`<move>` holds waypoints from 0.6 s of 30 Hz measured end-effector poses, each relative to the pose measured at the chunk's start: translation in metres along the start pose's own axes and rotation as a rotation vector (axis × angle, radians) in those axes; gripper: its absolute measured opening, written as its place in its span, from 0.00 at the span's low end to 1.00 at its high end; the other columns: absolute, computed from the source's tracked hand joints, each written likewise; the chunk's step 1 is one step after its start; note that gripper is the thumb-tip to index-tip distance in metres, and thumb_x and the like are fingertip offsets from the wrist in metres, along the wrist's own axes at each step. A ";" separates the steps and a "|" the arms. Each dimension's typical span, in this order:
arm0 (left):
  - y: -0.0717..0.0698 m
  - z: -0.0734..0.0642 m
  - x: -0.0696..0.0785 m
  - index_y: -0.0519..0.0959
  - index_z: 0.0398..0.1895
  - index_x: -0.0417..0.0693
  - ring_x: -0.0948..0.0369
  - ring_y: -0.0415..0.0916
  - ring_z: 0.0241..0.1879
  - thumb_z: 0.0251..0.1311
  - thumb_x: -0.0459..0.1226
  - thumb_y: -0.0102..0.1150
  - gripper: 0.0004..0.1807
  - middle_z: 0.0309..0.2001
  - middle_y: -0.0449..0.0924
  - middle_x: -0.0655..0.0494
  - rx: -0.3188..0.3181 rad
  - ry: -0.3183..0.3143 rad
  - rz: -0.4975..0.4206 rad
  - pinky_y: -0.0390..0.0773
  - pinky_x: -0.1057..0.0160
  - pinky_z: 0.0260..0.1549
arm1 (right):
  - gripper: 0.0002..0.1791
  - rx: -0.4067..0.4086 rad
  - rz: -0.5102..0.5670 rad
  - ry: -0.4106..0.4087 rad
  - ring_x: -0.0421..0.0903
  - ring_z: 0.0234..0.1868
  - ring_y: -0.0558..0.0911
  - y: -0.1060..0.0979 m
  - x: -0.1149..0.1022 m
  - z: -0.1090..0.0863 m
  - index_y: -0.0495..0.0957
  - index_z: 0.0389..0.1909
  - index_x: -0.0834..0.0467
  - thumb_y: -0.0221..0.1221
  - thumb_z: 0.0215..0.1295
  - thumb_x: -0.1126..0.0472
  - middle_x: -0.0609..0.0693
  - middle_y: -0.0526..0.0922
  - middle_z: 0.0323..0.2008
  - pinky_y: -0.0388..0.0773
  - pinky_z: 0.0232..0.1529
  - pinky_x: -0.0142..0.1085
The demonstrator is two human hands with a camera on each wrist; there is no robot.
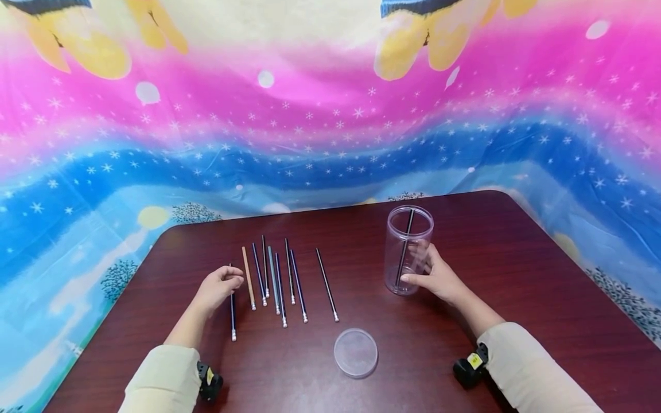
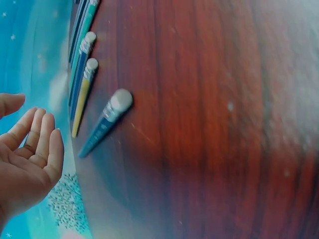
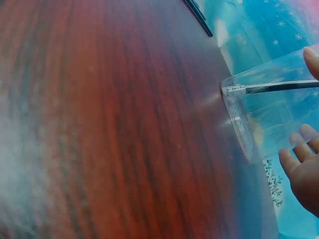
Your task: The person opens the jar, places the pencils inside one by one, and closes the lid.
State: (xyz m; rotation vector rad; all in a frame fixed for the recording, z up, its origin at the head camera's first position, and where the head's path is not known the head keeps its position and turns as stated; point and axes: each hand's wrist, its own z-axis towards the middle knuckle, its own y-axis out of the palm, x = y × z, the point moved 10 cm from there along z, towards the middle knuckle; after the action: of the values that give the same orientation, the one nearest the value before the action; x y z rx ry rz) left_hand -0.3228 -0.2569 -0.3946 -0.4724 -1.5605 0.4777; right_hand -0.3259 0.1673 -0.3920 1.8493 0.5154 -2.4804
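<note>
My right hand [image 1: 440, 276] holds a clear plastic jar [image 1: 392, 252] around its side, thumb in front and fingers behind. The jar stands upright and lidless at the table's right. Inside it leans one black pencil [image 1: 405, 246], eraser end at the bottom in the right wrist view. On the left, my left hand [image 1: 218, 288] hovers above a dark blue pencil [image 1: 233, 318], overlapping its far end. Its palm shows bare in the left wrist view, fingers loosely extended. Just right of that hand lies a yellow pencil [image 1: 248, 278].
Several dark and blue pencils [image 1: 280, 289] lie side by side, eraser ends towards me. A single black pencil [image 1: 327, 284] lies apart to their right. The round clear lid [image 1: 356, 353] rests near the front. A patterned cloth [image 1: 320, 120] hangs behind the brown table [image 1: 413, 344].
</note>
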 end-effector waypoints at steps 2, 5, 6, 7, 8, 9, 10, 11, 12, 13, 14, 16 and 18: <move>-0.003 0.000 -0.003 0.69 0.42 0.30 0.53 0.71 0.37 0.53 0.30 0.51 0.14 0.37 0.75 0.41 0.015 -0.003 0.046 0.70 0.59 0.37 | 0.42 0.001 0.002 0.008 0.59 0.59 0.56 0.000 0.001 0.000 0.46 0.58 0.65 0.62 0.46 0.71 0.67 0.58 0.57 0.49 0.56 0.53; -0.005 0.000 -0.008 0.69 0.41 0.30 0.49 0.70 0.39 0.51 0.30 0.53 0.14 0.36 0.75 0.41 0.032 -0.013 0.117 0.69 0.57 0.38 | 0.42 0.000 0.006 0.009 0.59 0.59 0.55 0.000 0.001 0.000 0.46 0.59 0.65 0.61 0.47 0.71 0.67 0.57 0.57 0.48 0.56 0.53; -0.006 0.000 -0.010 0.69 0.40 0.30 0.48 0.70 0.40 0.50 0.30 0.54 0.14 0.36 0.75 0.40 0.037 -0.017 0.131 0.69 0.57 0.38 | 0.42 -0.001 0.007 0.009 0.59 0.59 0.55 0.000 0.001 0.000 0.46 0.58 0.66 0.62 0.47 0.71 0.67 0.57 0.57 0.48 0.56 0.53; -0.007 0.000 -0.012 0.70 0.40 0.30 0.48 0.70 0.40 0.50 0.31 0.54 0.15 0.36 0.74 0.40 0.042 -0.025 0.147 0.68 0.56 0.38 | 0.42 -0.003 0.006 0.008 0.59 0.59 0.55 0.000 0.001 0.000 0.46 0.58 0.66 0.62 0.47 0.70 0.68 0.57 0.57 0.48 0.56 0.53; -0.008 0.000 -0.014 0.70 0.40 0.31 0.48 0.69 0.40 0.50 0.31 0.54 0.15 0.37 0.74 0.40 0.047 -0.035 0.158 0.68 0.56 0.38 | 0.42 -0.005 0.008 0.007 0.59 0.59 0.55 0.000 0.001 0.000 0.46 0.58 0.66 0.62 0.47 0.70 0.68 0.57 0.57 0.48 0.56 0.53; -0.009 0.000 -0.017 0.69 0.41 0.31 0.48 0.69 0.40 0.50 0.31 0.54 0.15 0.37 0.74 0.40 0.049 -0.044 0.164 0.68 0.55 0.38 | 0.42 -0.006 0.010 0.008 0.59 0.59 0.55 0.001 0.001 0.000 0.46 0.58 0.66 0.62 0.47 0.70 0.68 0.57 0.57 0.48 0.56 0.53; -0.010 0.001 -0.019 0.69 0.41 0.31 0.48 0.69 0.40 0.50 0.31 0.54 0.15 0.38 0.73 0.39 0.053 -0.052 0.170 0.67 0.55 0.39 | 0.42 -0.008 0.013 0.010 0.59 0.59 0.55 0.001 0.001 0.000 0.46 0.58 0.66 0.62 0.47 0.70 0.68 0.57 0.57 0.48 0.56 0.53; -0.011 0.001 -0.021 0.69 0.41 0.31 0.47 0.69 0.40 0.51 0.32 0.54 0.15 0.39 0.73 0.39 0.054 -0.061 0.177 0.67 0.54 0.39 | 0.42 -0.009 0.012 0.011 0.59 0.59 0.55 0.001 0.002 0.000 0.46 0.58 0.66 0.62 0.47 0.69 0.68 0.57 0.57 0.48 0.56 0.53; -0.011 0.001 -0.023 0.69 0.42 0.31 0.47 0.69 0.40 0.51 0.32 0.54 0.16 0.39 0.72 0.38 0.055 -0.069 0.183 0.67 0.54 0.39 | 0.42 -0.010 0.012 0.012 0.59 0.59 0.55 0.001 0.002 0.000 0.46 0.58 0.66 0.62 0.47 0.70 0.67 0.57 0.57 0.48 0.56 0.53; -0.012 0.001 -0.026 0.68 0.43 0.31 0.47 0.68 0.41 0.52 0.33 0.54 0.16 0.40 0.72 0.38 0.055 -0.078 0.188 0.67 0.53 0.39 | 0.41 -0.009 0.012 0.012 0.58 0.59 0.55 0.001 0.002 0.000 0.46 0.58 0.66 0.62 0.47 0.70 0.67 0.57 0.57 0.48 0.56 0.53; -0.012 0.001 -0.027 0.68 0.43 0.31 0.47 0.68 0.41 0.52 0.33 0.54 0.17 0.41 0.71 0.37 0.058 -0.083 0.193 0.67 0.53 0.40 | 0.42 -0.008 0.014 0.013 0.58 0.59 0.55 0.001 0.002 -0.001 0.46 0.58 0.65 0.62 0.47 0.70 0.67 0.57 0.57 0.48 0.57 0.52; -0.014 0.002 -0.031 0.67 0.44 0.30 0.46 0.68 0.41 0.52 0.34 0.54 0.19 0.42 0.70 0.35 0.067 -0.096 0.210 0.67 0.52 0.40 | 0.42 -0.007 0.012 0.013 0.58 0.59 0.55 0.001 0.002 -0.001 0.46 0.59 0.65 0.62 0.47 0.70 0.67 0.57 0.57 0.48 0.57 0.52; -0.015 0.002 -0.033 0.65 0.45 0.30 0.45 0.68 0.41 0.52 0.35 0.54 0.20 0.43 0.70 0.33 0.076 -0.107 0.232 0.67 0.52 0.40 | 0.42 -0.005 0.010 0.009 0.58 0.59 0.55 0.000 0.002 -0.001 0.46 0.59 0.65 0.61 0.47 0.70 0.67 0.57 0.57 0.48 0.57 0.52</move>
State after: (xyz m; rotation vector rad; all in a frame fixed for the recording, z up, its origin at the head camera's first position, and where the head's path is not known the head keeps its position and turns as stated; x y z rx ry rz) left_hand -0.3237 -0.2880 -0.4135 -0.5803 -1.5909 0.7480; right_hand -0.3252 0.1676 -0.3944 1.8575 0.5109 -2.4626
